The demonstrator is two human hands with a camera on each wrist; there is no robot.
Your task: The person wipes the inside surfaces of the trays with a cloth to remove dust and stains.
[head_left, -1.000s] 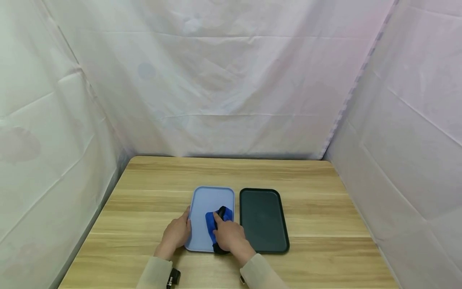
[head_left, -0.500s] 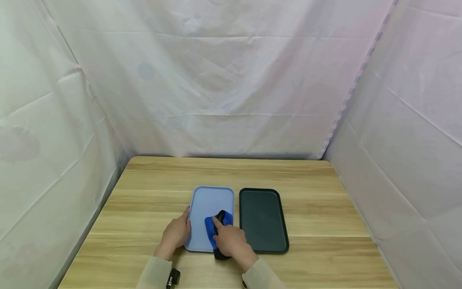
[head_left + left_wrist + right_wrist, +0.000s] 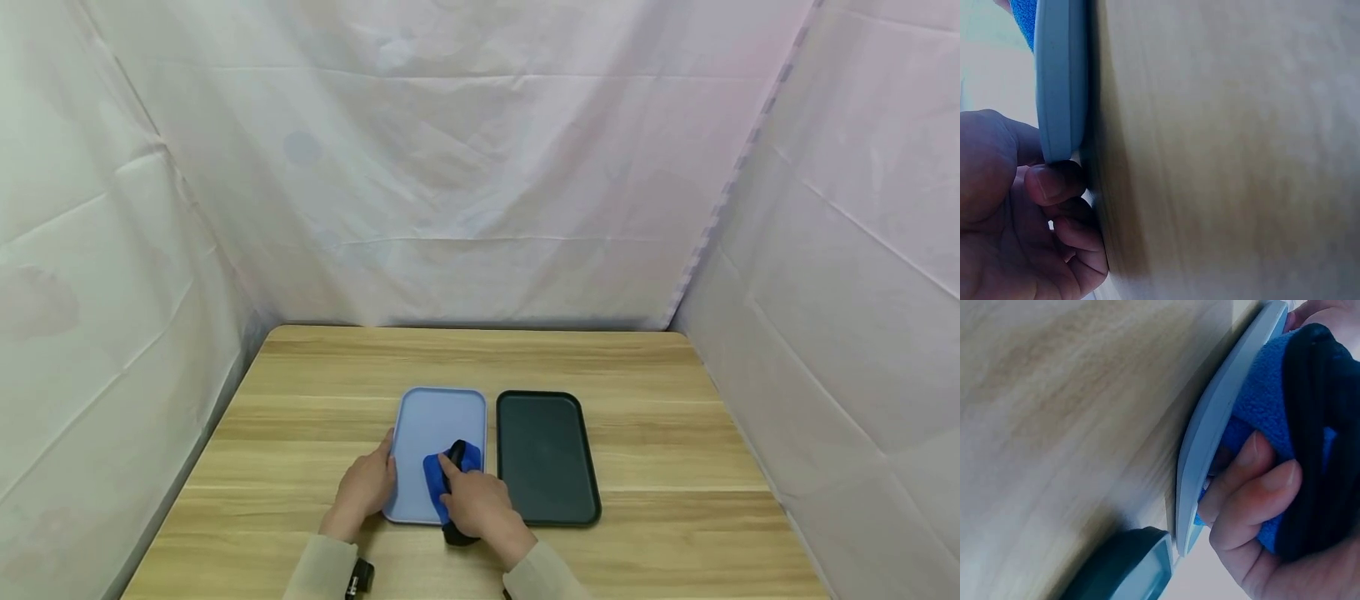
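A light blue tray (image 3: 431,417) lies lengthwise on the table. My left hand (image 3: 365,485) holds its left edge, and in the left wrist view the curled fingers (image 3: 1054,182) sit against the rim at the end of the tray. My right hand (image 3: 478,502) grips a blue microfiber cloth (image 3: 433,479) with black edging, pressed onto the tray's lower right part. Bunched folds of the cloth show in the right wrist view, with fingers (image 3: 1254,494) curled into it. Its underside is hidden.
A dark green tray (image 3: 546,458) lies just right of the blue one, a narrow gap between them. Both rest on a wood-grain table (image 3: 315,375). White curtains (image 3: 480,167) hang behind and on both sides.
My right hand has drawn the cloth a little toward the near edge of the blue tray, so its black end now hangs past the rim. My left hand stays in place.
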